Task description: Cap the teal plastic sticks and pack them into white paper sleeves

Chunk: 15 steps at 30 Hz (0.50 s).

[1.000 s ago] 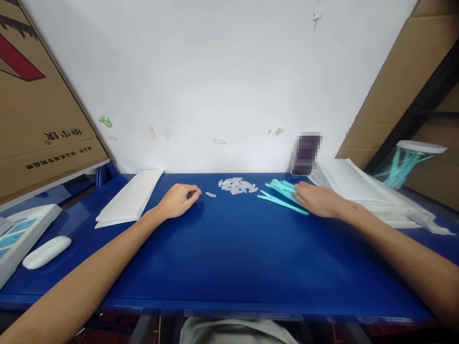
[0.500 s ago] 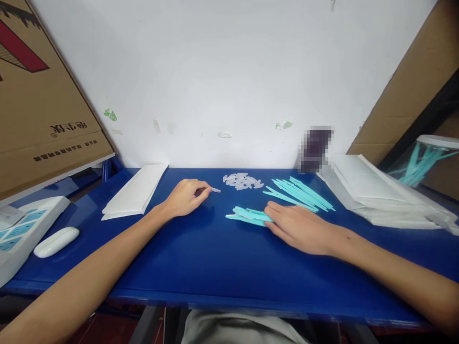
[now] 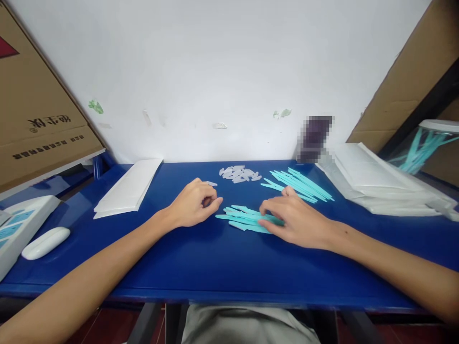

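On the blue table (image 3: pixel 222 267), my left hand (image 3: pixel 195 206) rests with its fingers curled and thumb against the fingertips; whatever they hold is hidden. One small clear plastic piece (image 3: pixel 211 183) lies just behind it. My right hand (image 3: pixel 299 220) lies flat, fingertips pressed on a small bunch of teal plastic sticks (image 3: pixel 241 216) between the two hands. A larger spread of teal sticks (image 3: pixel 299 183) lies behind the right hand. A heap of small clear pieces (image 3: pixel 238 174) sits near the wall.
A flat white stack (image 3: pixel 127 190) lies at the back left, a bigger white stack (image 3: pixel 373 181) at the right. A clear container of teal sticks (image 3: pixel 426 149) stands far right. A white oval object (image 3: pixel 45 242) and a white box (image 3: pixel 21 222) sit far left. Cardboard boxes (image 3: pixel 43 119) lean on both sides.
My right hand dragged a small bunch of teal sticks from the far pile toward the table's middle. My left hand reached to the loose clear piece, then drew back right toward the bunch.
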Tool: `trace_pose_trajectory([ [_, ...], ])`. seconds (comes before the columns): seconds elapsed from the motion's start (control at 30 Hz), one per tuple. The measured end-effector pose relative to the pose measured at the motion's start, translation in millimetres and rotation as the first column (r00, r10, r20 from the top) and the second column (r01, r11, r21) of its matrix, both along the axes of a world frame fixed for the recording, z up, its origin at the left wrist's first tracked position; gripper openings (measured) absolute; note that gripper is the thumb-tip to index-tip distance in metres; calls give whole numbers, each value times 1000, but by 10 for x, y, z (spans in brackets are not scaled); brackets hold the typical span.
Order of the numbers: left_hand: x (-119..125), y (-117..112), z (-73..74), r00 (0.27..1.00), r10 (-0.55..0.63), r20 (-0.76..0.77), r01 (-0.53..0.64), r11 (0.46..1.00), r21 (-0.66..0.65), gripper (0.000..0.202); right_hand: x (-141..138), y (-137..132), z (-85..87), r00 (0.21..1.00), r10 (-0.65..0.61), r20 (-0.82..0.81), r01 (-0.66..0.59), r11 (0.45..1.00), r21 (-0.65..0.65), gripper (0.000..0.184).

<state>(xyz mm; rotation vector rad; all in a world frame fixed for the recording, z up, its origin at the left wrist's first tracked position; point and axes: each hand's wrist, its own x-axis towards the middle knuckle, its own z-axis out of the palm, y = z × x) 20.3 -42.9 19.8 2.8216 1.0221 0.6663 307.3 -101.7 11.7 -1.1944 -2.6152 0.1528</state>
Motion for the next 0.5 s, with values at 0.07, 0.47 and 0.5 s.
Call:
trace_pose_trajectory([
  [0.07, 1, -3, 4, 998, -36, -52, 38, 999, 31, 47, -5, -26, -17, 1000, 23, -2, -23, 1000, 2, 27],
  [0.47, 212, -307, -68, 925, -341, -171, 365, 920, 143, 29, -14, 28, -151, 999, -46, -26, 49, 988, 147, 25],
  [0.5, 239, -332, -75, 918, -333, -217, 374, 908, 187, 31, -12, 36, -154, 998, -56, -30, 60, 988, 145, 26],
])
